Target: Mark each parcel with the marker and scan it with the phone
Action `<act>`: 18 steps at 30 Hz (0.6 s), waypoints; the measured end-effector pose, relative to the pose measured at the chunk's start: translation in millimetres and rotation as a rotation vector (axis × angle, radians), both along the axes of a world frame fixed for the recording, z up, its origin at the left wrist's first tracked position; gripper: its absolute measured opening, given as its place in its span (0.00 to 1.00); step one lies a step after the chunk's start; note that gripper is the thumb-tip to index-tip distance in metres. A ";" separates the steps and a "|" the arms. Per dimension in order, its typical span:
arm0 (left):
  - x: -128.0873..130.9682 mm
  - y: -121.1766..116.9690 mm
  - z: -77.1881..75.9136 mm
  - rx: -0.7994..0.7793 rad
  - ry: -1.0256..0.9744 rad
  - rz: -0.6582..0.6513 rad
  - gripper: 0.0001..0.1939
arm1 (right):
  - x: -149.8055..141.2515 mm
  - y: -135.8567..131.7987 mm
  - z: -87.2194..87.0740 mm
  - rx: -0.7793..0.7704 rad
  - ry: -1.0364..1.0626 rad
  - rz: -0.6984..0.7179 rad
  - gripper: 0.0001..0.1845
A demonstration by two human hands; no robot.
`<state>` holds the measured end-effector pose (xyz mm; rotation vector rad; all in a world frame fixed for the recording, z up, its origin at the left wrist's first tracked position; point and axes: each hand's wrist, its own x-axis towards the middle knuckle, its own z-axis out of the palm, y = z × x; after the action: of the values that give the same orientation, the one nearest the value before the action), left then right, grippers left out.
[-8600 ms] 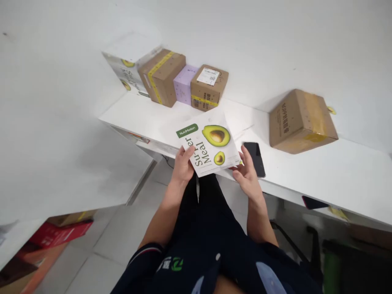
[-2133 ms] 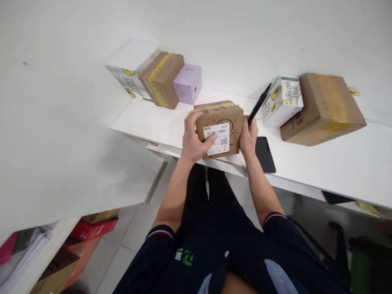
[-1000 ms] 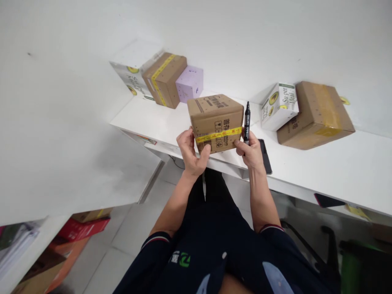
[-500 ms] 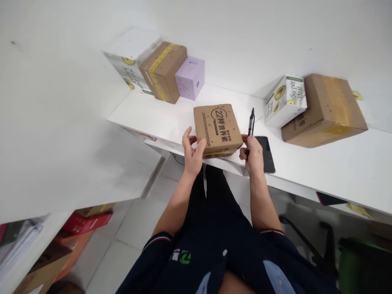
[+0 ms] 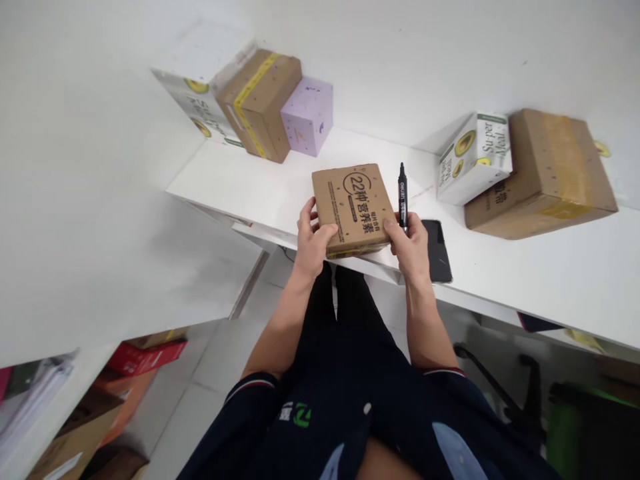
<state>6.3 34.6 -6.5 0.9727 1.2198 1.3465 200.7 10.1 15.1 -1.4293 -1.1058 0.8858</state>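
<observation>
A brown cardboard box [image 5: 353,207] with printed characters and yellow tape along its near side is at the front edge of the white desk. My left hand [image 5: 311,243] grips its left side, thumb on the top and fingers along the side. At the right side, my right hand [image 5: 411,245] presses its thumb on the box's top corner. The same hand keeps a black marker [image 5: 403,197] between its fingers, pointing away from me. A dark phone [image 5: 437,253] lies on the desk just right of that hand.
At the back left stand a white avocado-print box [image 5: 207,110], a taped brown carton [image 5: 263,103] and a lilac box [image 5: 309,117]. A Super Meal box [image 5: 475,160] leans by a larger carton [image 5: 543,177] on the right. Below left, shelving holds a red box [image 5: 145,358].
My right hand has moved onto the box's right side, its thumb now on top. The marker has turned more upright in view. The whole view has shifted slightly.
</observation>
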 end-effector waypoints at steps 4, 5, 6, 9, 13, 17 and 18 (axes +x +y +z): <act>0.1 -0.7 -3.3 0.057 -0.010 -0.015 0.35 | -2.8 -2.6 2.9 -0.028 0.046 -0.060 0.19; -0.1 -2.0 -4.5 0.085 -0.013 -0.030 0.34 | -3.3 -3.8 3.3 -0.025 0.051 -0.055 0.19; -0.4 -3.8 -5.5 0.115 -0.013 -0.044 0.34 | -3.5 -5.2 3.6 -0.020 0.055 -0.052 0.19; -1.1 -12.4 -7.5 0.206 0.011 -0.060 0.34 | -2.2 -9.3 4.0 0.001 0.075 -0.040 0.19; 1.9 -27.0 -9.4 0.344 0.083 -0.054 0.38 | 3.6 -11.5 -0.4 0.038 0.164 0.014 0.22; 9.7 -37.5 -20.5 0.443 0.154 -0.021 0.39 | 8.6 -12.0 -13.4 0.029 0.237 0.023 0.22; 11.7 -39.5 -25.0 0.455 0.176 -0.002 0.39 | 9.2 -12.7 -17.2 0.016 0.258 0.019 0.21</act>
<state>18.1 -4.9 -31.4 1.4358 1.0564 1.6006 209.9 -2.5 -2.1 -1.2527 -0.9307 1.0399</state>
